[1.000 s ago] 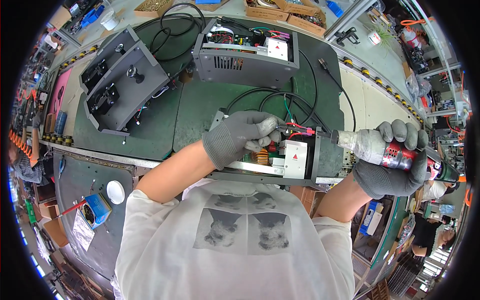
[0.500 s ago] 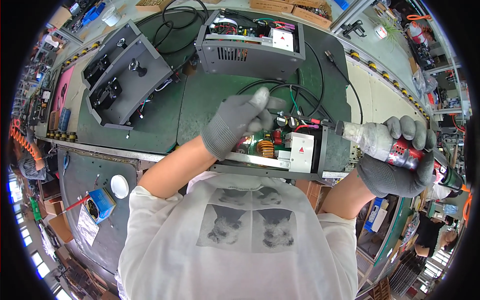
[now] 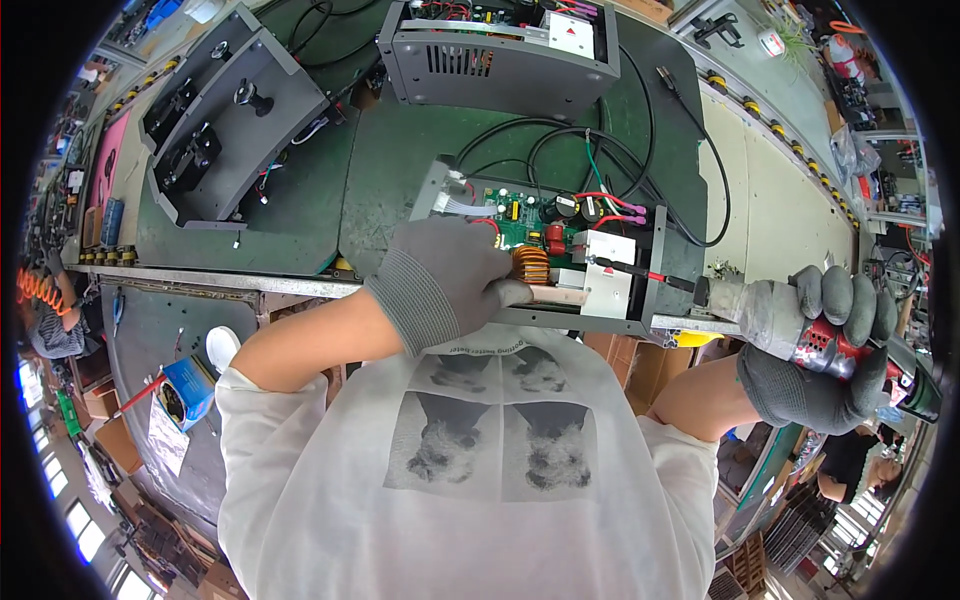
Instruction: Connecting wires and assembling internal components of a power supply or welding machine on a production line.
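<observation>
Left hand point(image 3: 447, 275): grey-gloved, mid-frame, fingers curled over the near-left part of the open case, one fingertip at the silver strip point(image 3: 560, 296); whether it pinches the strip I cannot tell.
Right hand point(image 3: 815, 388): grey-gloved, at the right of the frame, wrapped firmly round a power screwdriver point(image 3: 775, 315) with a worn grey nose and a red body section.
Driver bit point(image 3: 632, 270): long, dark with a red sleeve, pointing left; its tip lies over the white plate point(image 3: 604, 300), and contact cannot be told.
Open case point(image 3: 650, 285): dark grey, centre of the frame, at the near edge of the green mat point(image 3: 395, 180).
Inside the case: green circuit board point(image 3: 512, 232), copper coil point(image 3: 531, 265), wires with pink-purple connectors point(image 3: 632, 214).
Second unit point(image 3: 500, 75): top centre, slotted side facing the person; its white label plate point(image 3: 570, 34) bears a red triangle.
Bent housing point(image 3: 285, 95): upper left, dark grey, with a black knob point(image 3: 250, 96).
Shirt point(image 3: 450, 535): white, lower centre; a short curved line of dark lettering above four grey picture panels.
Blue box point(image 3: 188, 392): lower left, printed, too small to read.
Paper sheet point(image 3: 168, 437): just below the box, white with faint print, illegible.
</observation>
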Available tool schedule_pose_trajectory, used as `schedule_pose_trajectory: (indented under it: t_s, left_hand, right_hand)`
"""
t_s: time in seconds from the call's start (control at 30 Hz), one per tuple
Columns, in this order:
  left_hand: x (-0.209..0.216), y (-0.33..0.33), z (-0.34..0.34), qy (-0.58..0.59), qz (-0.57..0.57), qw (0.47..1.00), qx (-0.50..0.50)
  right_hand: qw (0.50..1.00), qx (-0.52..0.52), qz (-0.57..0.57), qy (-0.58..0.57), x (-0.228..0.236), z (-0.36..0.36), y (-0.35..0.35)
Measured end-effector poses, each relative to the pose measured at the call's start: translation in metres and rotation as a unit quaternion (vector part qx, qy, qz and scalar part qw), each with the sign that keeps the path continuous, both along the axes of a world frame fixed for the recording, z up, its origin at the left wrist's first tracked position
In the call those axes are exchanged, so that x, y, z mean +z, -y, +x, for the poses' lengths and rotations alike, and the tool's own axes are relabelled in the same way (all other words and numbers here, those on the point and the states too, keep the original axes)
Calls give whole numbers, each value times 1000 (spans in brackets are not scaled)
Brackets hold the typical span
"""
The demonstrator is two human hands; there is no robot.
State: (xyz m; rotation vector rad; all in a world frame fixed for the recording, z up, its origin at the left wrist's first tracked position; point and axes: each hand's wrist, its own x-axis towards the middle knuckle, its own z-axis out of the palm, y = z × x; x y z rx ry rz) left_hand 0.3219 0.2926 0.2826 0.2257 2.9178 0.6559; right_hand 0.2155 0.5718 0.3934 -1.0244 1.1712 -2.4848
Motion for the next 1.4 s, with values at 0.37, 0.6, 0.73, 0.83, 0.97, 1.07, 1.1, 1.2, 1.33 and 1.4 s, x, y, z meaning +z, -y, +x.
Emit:
schedule_pose_trajectory:
  t_s: [0.37, 0.6, 0.73, 0.83, 0.97, 1.07, 1.1, 1.2, 1.33, 1.4]
  left_hand:
    - [10, -3, -6, 55, -30, 998, 25]
    - [7, -4, -8, 80, -29, 996, 22]
    - [17, 0, -16, 127, -67, 989, -21]
    - [16, 2, -19, 155, -43, 986, -40]
    - [15, 1, -19, 148, -43, 986, -56]
    - [19, -4, -18, 155, -51, 986, -45]
    - [21, -7, -18, 163, -59, 984, -36]
    - [2, -16, -11, 83, 37, 996, 25]
    - [-5, -19, -13, 93, 80, 991, 49]
    - [-1, -17, -16, 144, 64, 986, 53]
  right_hand:
    - [999, -23, 36, 28, -2, 10, 21]
    - [998, -25, 64, 11, -14, 14, 35]
    - [998, -26, 51, -32, -18, 12, 35]
    - [995, 37, 66, -61, -18, 10, 40]
    - [989, 55, 80, -114, -16, 13, 52]
    - [977, 99, 78, -171, -13, 12, 65]
    - [974, 109, 87, -181, -11, 11, 65]
    - [960, 142, 115, -210, -9, 4, 66]
    - [947, 182, 148, -218, -4, -5, 64]
    - [942, 211, 172, -195, -1, -10, 63]
